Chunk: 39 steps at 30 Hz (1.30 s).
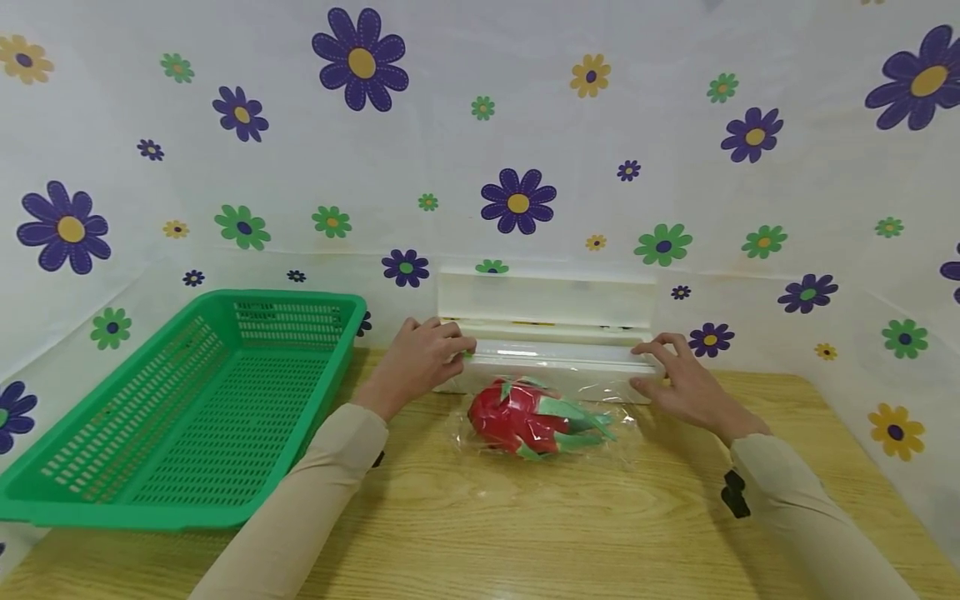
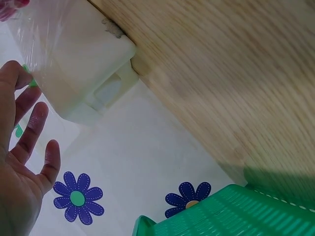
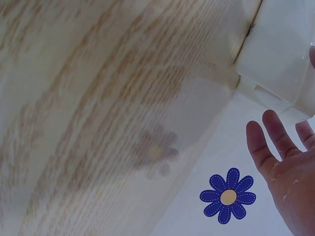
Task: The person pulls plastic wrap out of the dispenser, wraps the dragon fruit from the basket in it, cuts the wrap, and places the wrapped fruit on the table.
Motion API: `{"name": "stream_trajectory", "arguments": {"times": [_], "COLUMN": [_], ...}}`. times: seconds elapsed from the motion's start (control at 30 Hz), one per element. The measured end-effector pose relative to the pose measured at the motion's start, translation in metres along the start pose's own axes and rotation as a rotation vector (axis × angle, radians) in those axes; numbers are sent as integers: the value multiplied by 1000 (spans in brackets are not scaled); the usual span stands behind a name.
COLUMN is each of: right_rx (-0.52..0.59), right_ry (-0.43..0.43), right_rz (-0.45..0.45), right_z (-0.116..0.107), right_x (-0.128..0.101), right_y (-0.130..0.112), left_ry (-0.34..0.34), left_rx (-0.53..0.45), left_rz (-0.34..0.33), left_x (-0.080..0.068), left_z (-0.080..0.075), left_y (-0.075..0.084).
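A white cling film dispenser (image 1: 540, 379) stands at the back of the table, its lid (image 1: 547, 300) raised. Clear film (image 1: 622, 417) comes from its front and covers a red dragon fruit (image 1: 510, 412) with green-tipped scales, lying on its side. At the dispenser's left end, my left hand (image 1: 416, 362) pinches a small green slider (image 1: 468, 355) on the top edge, its other fingers spread. My right hand (image 1: 686, 387) grips the right end, thumb against the front and index finger over the top edge. In the right wrist view its remaining fingers extend beside the dispenser's end (image 3: 275, 64).
A large green plastic basket (image 1: 341, 350) with slotted walls sits on the left of the wooden table (image 1: 540, 525). Behind the dispenser rises a white flower-print sheet (image 1: 450, 150), which also runs along both sides.
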State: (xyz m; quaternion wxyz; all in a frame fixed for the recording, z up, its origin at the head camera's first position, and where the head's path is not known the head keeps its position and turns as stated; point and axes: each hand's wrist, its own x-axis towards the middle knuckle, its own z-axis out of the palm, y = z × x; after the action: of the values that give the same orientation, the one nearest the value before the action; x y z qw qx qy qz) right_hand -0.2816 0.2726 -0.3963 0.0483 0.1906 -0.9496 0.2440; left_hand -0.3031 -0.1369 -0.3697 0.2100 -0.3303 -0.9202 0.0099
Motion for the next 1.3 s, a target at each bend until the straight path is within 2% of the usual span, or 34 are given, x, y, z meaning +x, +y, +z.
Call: {"name": "stream_trajectory", "arguments": {"times": [0.23,0.43,0.67,0.9,1.03,1.3], "right_rx": [0,1,-2,5,6,6], "right_ry": [12,11,9,10,9,11], "right_rz": [-7,-19,-19,-21,-14,-10], "right_z": [1,2,2,1,1,1], "right_x": [0,0,1,0,-1,-1], "right_y": [1,1,2,1,-1,-1], "left_ry": [12,-7,0,2,-6,27], "left_rx": [-8,-17,13,20,29,19], "left_rz": [-7,-27,-35,-94,-130,-167], "left_x": [-1,-2,-3,-4,-5,-6], "left_z": [1,1,1,-5,-3,0], "left_y": [-1,-1,0,9,12,13]}}
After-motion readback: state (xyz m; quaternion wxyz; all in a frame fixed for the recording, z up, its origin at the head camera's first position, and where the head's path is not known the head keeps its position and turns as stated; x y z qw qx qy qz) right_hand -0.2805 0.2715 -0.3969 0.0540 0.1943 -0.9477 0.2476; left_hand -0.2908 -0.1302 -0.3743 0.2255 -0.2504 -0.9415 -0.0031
